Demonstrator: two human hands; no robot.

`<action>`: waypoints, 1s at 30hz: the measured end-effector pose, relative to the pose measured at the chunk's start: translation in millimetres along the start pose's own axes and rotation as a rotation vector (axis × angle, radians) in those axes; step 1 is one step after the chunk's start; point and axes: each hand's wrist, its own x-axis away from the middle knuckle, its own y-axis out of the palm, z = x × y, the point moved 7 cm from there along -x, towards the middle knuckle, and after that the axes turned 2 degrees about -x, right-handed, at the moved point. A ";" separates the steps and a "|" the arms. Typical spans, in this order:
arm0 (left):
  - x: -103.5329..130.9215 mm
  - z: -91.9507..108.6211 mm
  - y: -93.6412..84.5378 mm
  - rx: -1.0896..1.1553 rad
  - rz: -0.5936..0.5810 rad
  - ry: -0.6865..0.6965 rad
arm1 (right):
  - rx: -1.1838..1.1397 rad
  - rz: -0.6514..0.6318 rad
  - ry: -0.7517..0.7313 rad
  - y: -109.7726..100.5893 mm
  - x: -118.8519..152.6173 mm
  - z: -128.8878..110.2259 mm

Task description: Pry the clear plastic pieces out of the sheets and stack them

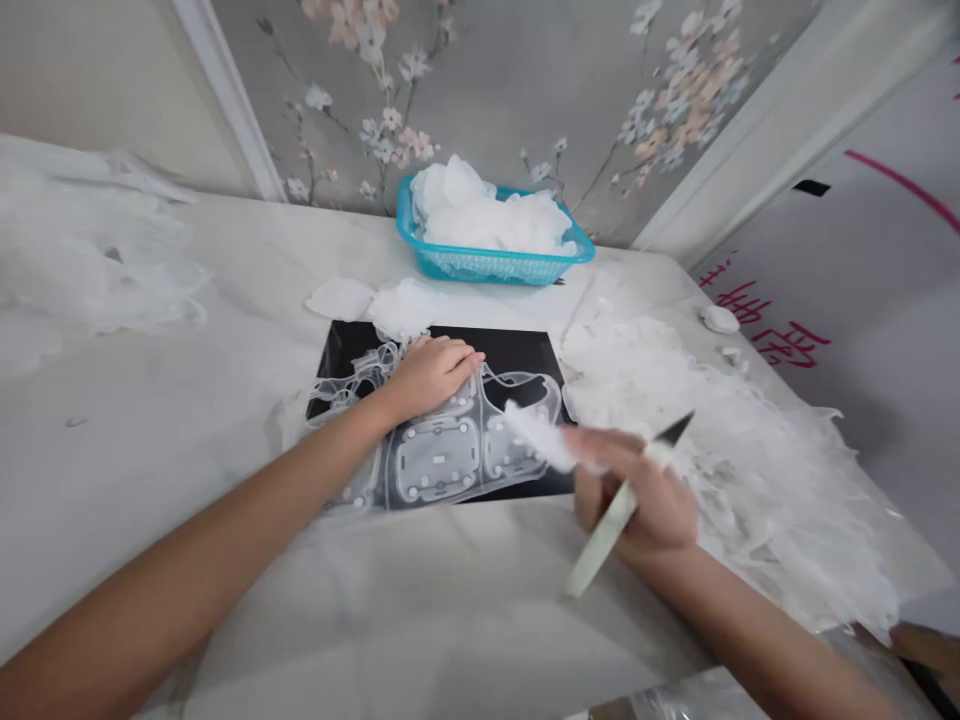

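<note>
A translucent moulded sheet point(439, 458) with rounded rectangular shapes and cut-out openings lies on a black cutting mat point(491, 342). My left hand point(435, 375) rests palm down on its upper part, fingers lying close together; what is under the palm is hidden. Just right of the mat, my right hand point(637, 490) is raised and slightly blurred. It holds a craft knife point(611, 535) with a pale green handle, the dark blade pointing up and right. A soft white piece point(541, 437) is pinched at its fingertips.
A blue basket point(495, 265) full of white pieces stands against the flowered wall. Loose white pieces point(405, 305) lie behind the mat. A large heap of translucent scraps point(735, 460) spreads at the right, and a stack of white sheets point(82, 240) at the left.
</note>
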 end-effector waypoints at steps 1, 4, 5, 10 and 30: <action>0.3 -0.3 -0.5 -0.008 0.004 -0.004 | 0.010 0.210 0.036 -18.8 -5.0 3.5; 1.7 1.5 -3.0 -0.021 0.022 -0.016 | -0.054 0.872 0.121 -81.3 -9.5 28.8; 2.3 3.0 -3.7 -0.020 0.026 -0.016 | -0.109 0.999 0.146 -96.3 -11.4 41.4; 2.9 10.3 -10.1 0.032 0.069 -0.024 | -0.347 0.742 0.311 -98.9 -50.7 84.3; 122.8 -48.9 -96.2 -0.012 0.389 -0.283 | 0.076 -0.150 0.109 134.5 -158.2 34.5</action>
